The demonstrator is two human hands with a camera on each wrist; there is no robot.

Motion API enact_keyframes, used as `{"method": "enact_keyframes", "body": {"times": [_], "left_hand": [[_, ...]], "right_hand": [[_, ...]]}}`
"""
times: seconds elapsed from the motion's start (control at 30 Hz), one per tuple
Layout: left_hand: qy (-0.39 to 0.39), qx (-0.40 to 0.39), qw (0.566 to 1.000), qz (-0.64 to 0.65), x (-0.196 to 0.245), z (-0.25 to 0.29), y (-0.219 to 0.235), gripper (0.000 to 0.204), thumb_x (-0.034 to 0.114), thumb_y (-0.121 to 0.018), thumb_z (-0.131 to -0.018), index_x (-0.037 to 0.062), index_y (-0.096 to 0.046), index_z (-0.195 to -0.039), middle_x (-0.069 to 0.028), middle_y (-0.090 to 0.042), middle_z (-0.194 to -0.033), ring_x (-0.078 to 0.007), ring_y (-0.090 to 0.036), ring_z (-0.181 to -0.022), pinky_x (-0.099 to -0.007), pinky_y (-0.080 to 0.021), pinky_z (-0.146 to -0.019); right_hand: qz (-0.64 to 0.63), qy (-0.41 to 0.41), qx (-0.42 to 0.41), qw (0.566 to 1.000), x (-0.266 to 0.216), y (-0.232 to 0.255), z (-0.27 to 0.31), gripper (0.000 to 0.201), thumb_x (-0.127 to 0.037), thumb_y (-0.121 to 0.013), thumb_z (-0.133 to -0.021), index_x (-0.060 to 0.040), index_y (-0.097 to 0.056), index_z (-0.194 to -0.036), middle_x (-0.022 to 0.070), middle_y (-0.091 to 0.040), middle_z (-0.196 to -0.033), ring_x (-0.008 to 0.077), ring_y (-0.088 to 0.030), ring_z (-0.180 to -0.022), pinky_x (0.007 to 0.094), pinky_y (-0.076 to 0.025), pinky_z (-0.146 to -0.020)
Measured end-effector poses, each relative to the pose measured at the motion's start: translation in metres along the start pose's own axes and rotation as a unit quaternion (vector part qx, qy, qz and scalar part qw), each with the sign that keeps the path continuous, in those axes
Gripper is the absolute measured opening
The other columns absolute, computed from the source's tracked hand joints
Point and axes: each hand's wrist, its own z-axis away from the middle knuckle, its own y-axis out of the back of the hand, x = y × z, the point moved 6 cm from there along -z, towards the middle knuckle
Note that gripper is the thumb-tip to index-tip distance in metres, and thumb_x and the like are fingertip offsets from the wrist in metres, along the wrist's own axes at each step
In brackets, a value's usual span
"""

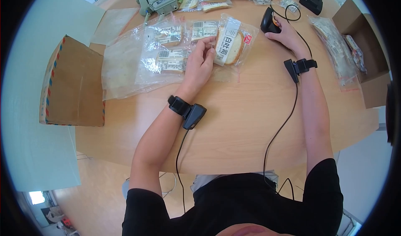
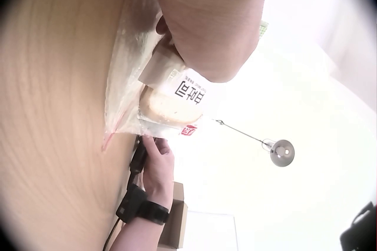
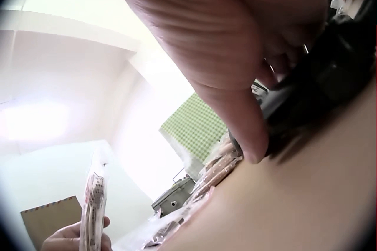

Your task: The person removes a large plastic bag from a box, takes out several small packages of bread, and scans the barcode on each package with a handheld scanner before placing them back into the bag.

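My left hand (image 1: 199, 66) pinches a wrapped slice of white bread (image 1: 231, 48) by its left side, thumb in front. The wrapper's white label faces up in the head view, and the left wrist view has the bread slice (image 2: 168, 110) tilted above the table. Below it lies a large clear plastic bag (image 1: 121, 79) with several bread packs (image 1: 172, 61) in or on it. At the right, my right hand (image 1: 291, 37) grips a black barcode scanner (image 1: 267, 22) close over the table. In the right wrist view, the palm partly hides the scanner (image 3: 330, 68).
An upright cardboard box (image 1: 77, 83) stands at the left edge. An open carton (image 1: 359, 39) is at the right, beside bagged packs (image 1: 334, 48). A grey-green device (image 1: 161, 2) and more bread packs (image 1: 213, 2) lie at the back, near a black box (image 1: 311, 0).
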Motion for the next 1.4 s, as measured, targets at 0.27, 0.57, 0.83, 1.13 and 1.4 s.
{"method": "enact_keyframes", "body": {"times": [0.27,0.57,0.83,1.13,1.4], "left_hand": [[0.016,-0.024,0.999,-0.045,0.007,0.002,0.001,0.033,0.009,-0.058,-0.108,0.0025,-0.060,-0.140,-0.0081,-0.071,-0.109,-0.0136,-0.066,-0.095,-0.0299,-0.053,-0.086],[-0.009,-0.040,0.993,-0.107,0.020,0.006,-0.002,0.035,0.014,-0.065,-0.104,0.0050,-0.063,-0.138,-0.0097,-0.073,-0.103,-0.0183,-0.068,-0.090,-0.0335,-0.055,-0.081],[-0.090,-0.037,0.963,-0.252,0.019,0.006,-0.005,0.042,0.026,-0.078,-0.096,0.0074,-0.067,-0.132,-0.0070,-0.070,-0.101,-0.0209,-0.065,-0.081,-0.0361,-0.055,-0.076],[-0.045,-0.056,0.966,-0.249,0.011,0.008,-0.008,0.022,0.023,-0.079,-0.094,0.0036,-0.075,-0.104,-0.0097,-0.070,-0.095,-0.0236,-0.069,-0.079,-0.0372,-0.056,-0.072],[0.012,0.033,0.989,-0.147,0.012,0.004,0.005,0.020,0.019,-0.073,-0.101,-0.0005,-0.073,-0.105,-0.0065,-0.072,-0.085,-0.0122,-0.064,-0.074,-0.0290,-0.054,-0.070]], "right_hand": [[-0.165,0.084,-0.001,0.983,-0.080,0.035,0.001,0.066,-0.037,-0.078,-0.100,-0.0007,-0.057,-0.151,0.0124,-0.068,-0.138,0.0184,-0.063,-0.129,0.0319,-0.048,-0.112],[-0.202,0.096,-0.229,0.947,-0.137,-0.026,0.043,0.052,-0.038,-0.081,-0.096,0.0008,-0.071,-0.128,0.0027,-0.074,-0.099,0.0083,-0.067,-0.087,0.0249,-0.055,-0.079],[-0.222,0.044,-0.137,0.964,-0.117,0.010,0.030,0.033,-0.037,-0.079,-0.097,-0.0055,-0.076,-0.106,-0.0047,-0.067,-0.083,0.0025,-0.062,-0.077,0.0213,-0.052,-0.065],[-0.233,0.006,-0.103,0.967,-0.103,0.022,0.023,0.041,-0.043,-0.075,-0.099,-0.0041,-0.075,-0.112,-0.0030,-0.070,-0.089,0.0040,-0.067,-0.082,0.0200,-0.054,-0.061],[-0.299,-0.043,-0.166,0.938,-0.094,0.000,0.027,0.043,-0.039,-0.072,-0.102,-0.0012,-0.069,-0.122,0.0024,-0.073,-0.098,0.0068,-0.072,-0.084,0.0209,-0.062,-0.064]]}}
